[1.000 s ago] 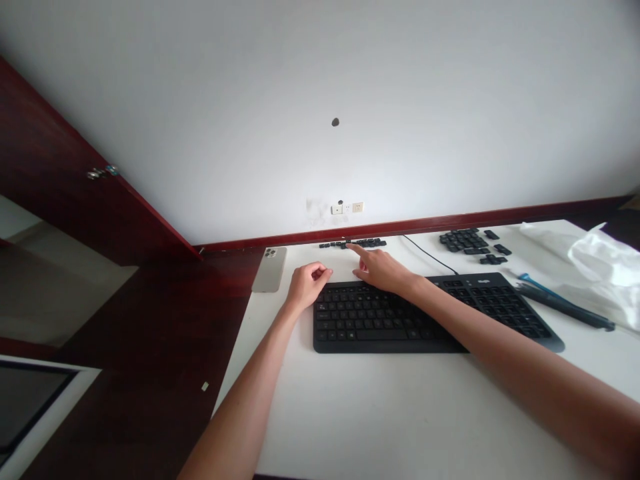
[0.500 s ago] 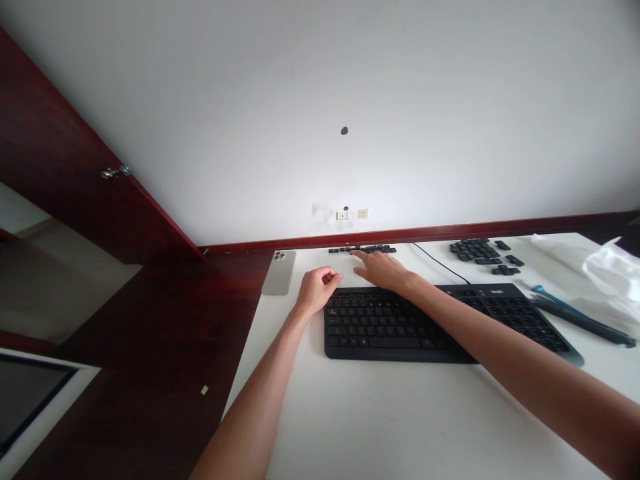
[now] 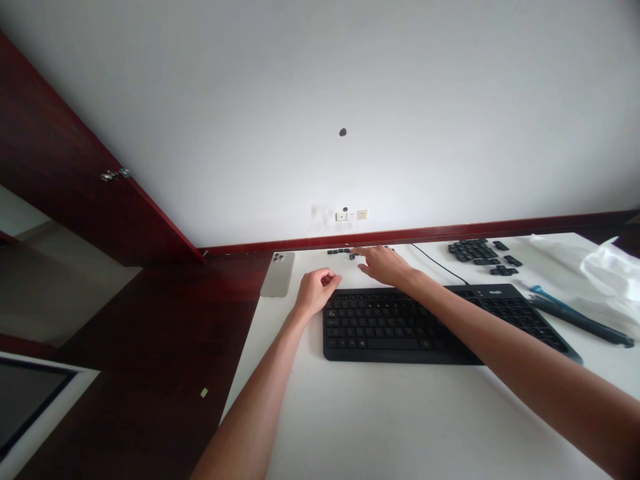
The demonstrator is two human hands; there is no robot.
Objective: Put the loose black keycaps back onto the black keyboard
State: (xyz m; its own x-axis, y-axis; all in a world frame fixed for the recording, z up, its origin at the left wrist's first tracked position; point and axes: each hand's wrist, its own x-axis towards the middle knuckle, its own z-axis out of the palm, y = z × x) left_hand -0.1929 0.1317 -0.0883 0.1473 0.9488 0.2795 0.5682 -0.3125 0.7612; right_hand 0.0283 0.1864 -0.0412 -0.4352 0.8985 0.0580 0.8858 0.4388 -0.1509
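A black keyboard (image 3: 373, 325) lies on the white table (image 3: 380, 407), its upper rows partly covered by my right forearm. By its top left corner my left hand (image 3: 316, 291) is closed, fingers curled in against the thumb; whatever they may hold is hidden. My right hand (image 3: 385, 265) reaches past the keyboard's back edge with the index finger stretched out and the thumb apart. That fingertip is at a row of small black keycaps (image 3: 339, 251) along the table's far edge, and the hand hides part of this row. One loose keycap (image 3: 352, 257) sits just in front of the row, near the fingertip.
Left of my left hand lies a phone (image 3: 278, 274), camera side up. More black keycaps (image 3: 473, 251) are grouped at the back right. A tool with a black handle and blue end (image 3: 580, 319) and a crumpled white plastic bag (image 3: 607, 270) lie farther right. A cable (image 3: 440, 265) runs behind the keyboard.
One keycap has come out of the back row toward me and now lies apart from it. My right hand has shifted very slightly; my left hand stays in place.
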